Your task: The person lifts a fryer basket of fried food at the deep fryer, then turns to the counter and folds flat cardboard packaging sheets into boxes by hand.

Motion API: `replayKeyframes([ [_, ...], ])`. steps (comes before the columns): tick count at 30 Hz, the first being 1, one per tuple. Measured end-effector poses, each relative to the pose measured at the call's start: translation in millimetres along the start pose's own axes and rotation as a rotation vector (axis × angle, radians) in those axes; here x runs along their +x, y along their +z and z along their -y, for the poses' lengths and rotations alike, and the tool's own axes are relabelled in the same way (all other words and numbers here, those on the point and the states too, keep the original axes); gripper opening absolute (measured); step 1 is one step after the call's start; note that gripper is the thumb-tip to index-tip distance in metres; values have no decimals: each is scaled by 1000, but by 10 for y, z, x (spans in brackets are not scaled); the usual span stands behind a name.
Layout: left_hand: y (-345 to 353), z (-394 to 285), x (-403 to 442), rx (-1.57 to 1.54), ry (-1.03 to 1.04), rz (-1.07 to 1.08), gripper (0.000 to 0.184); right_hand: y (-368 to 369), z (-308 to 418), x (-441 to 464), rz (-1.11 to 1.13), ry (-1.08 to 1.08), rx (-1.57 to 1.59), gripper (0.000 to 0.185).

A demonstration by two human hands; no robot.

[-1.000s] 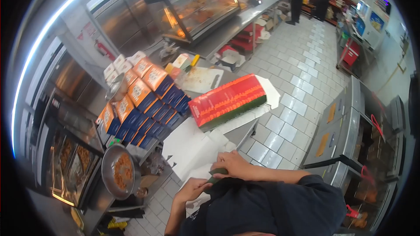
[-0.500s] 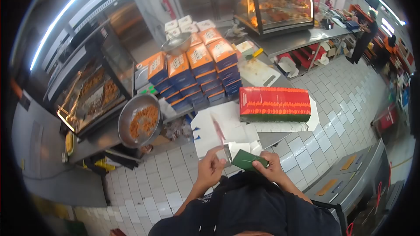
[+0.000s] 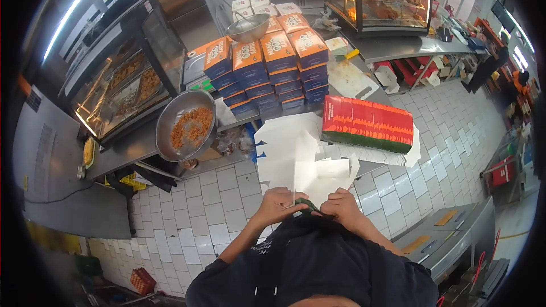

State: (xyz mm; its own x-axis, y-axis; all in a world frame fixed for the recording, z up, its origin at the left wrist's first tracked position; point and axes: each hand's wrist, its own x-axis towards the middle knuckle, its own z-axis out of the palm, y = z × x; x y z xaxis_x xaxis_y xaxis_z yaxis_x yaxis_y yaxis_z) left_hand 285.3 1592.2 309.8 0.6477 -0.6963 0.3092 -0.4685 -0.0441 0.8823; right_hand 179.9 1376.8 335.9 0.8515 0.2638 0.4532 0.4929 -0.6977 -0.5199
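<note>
A partly folded cardboard food box, white inside with some walls raised, lies at the table's front edge near my body. Its green outer flap shows between my two hands. My left hand is closed on that flap from the left, thumb pointing inward. From the right, my right hand is also closed on the box's near side, fingers curled; the fingertips are partly hidden. Just beyond, a row of red and green flattened food boxes lies stacked to the right.
Orange and blue boxes are piled behind, with a metal bowl on top. A large steel bowl of orange-brown food stands left, beside a glass food warmer. A cutting board lies behind the red stack. Another person stands far right.
My left hand has moved from the box's edge to the green flap and closed on it. The flap has turned and is now mostly covered by both hands. The camera view has shifted.
</note>
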Motion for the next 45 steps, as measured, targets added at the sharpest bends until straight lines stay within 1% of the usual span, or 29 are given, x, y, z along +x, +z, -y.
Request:
replayKeyframes([
  [1, 27, 12, 20, -4, -1, 14, 47, 10, 3, -16, 2, 4, -20, 34],
  [3, 92, 25, 63, 58, 95, 22, 25, -55, 4, -44, -20, 38, -12, 33],
  [4, 80, 22, 105, 55, 94, 43, 25, -87, -4, -65, -37, 59, -2, 32],
  [5, 52, 10, 171, 172, 111, 200, 31, -100, -22, -101, -48, 78, 0, 32],
  [6, 66, -2, 227, 287, 130, 357, 54, -111, -43, -153, -107, 131, 12, 31],
  [7, 161, -7, 263, 280, 129, 378, 54, -128, -59, -229, -163, 185, 23, 30],
  [8, 314, -13, 296, 274, 237, 196, 77, -122, -43, -293, -170, 205, 24, 30],
  [9, 496, -36, 331, 263, 343, 13, 100, -98, -6, -342, -419, 440, 215, 30],
  [10, 728, -102, 395, 252, 343, 34, 100, -107, -3, -429, -674, 669, 403, 31],
  [11, 994, -193, 472, 179, 301, -127, 106, -135, -67, -558, -746, 754, 616, 30],
  [12, 1217, -257, 541, 104, 256, -284, 112, -173, -98, -648, -770, 773, 610, 30],
  [14, 1619, -108, 686, 110, 253, -268, 115, -275, -156, -812, -799, 652, 718, 26],
  [15, 1807, 11, 651, 111, 249, -260, 117, -478, -161, -926, -665, 596, 566, 25],
  [16, 1995, 133, 616, 112, 244, -251, 119, -676, -183, -1009, -685, 624, 557, 25],
  [18, 2186, 489, 541, -323, 39, -121, 99, -1057, -260, -1155, -446, 350, 401, 33],
  [19, 2259, 668, 566, -533, -64, -53, 89, -1183, -274, -1258, -382, 382, 149, 38],
  [20, 2335, 802, 599, -735, -174, 18, 80, -1257, -354, -1396, -399, 397, 136, 38],
  [22, 2510, 563, 772, -927, -302, 112, 71, -1283, -562, -1692, -46, 475, 180, 38],
  [24, 2692, 168, 1033, -1081, -224, -152, 60, -1283, -678, -1883, -38, 460, 164, 38],
  [26, 2810, 17, 1200, -991, -221, -196, 64, -1311, -739, -1990, -166, 345, 158, 33],
  [28, 2906, -200, 1351, -1292, -330, -286, 67, -1421, -824, -2065, -149, 349, 188, 31],
  [30, 3042, -128, 1410, -1198, -395, -320, 68, -1596, -938, -2115, -127, 347, 209, 29],
  [32, 3155, -231, 1491, -1221, -610, -258, 67, -1738, -1044, -2155, 6, 576, 360, 25],
  [33, 3195, -259, 1539, -1273, -626, -274, 63, -1752, -1117, -2141, -205, 459, 296, 26],
  [34, 3228, -282, 1594, -1265, -634, -283, 63, -1835, -1156, -2119, -203, 459, 310, 26],
  [36, 3286, -333, 1738, -1194, -697, -279, 63, -2066, -1219, -2055, -360, 524, 66, 29],
  [41, 3371, -397, 2046, -1253, -715, -278, 60, -2094, -1505, -2067, -278, 418, 5, 30],
  [43, 3381, -299, 2211, -1212, -663, -206, 59, -2090, -1634, -2059, -243, 402, 62, 27],
  [45, 3453, -326, 2382, -1197, -660, -260, 58, -2156, -1807, -2000, -292, 399, -17, 27],
])
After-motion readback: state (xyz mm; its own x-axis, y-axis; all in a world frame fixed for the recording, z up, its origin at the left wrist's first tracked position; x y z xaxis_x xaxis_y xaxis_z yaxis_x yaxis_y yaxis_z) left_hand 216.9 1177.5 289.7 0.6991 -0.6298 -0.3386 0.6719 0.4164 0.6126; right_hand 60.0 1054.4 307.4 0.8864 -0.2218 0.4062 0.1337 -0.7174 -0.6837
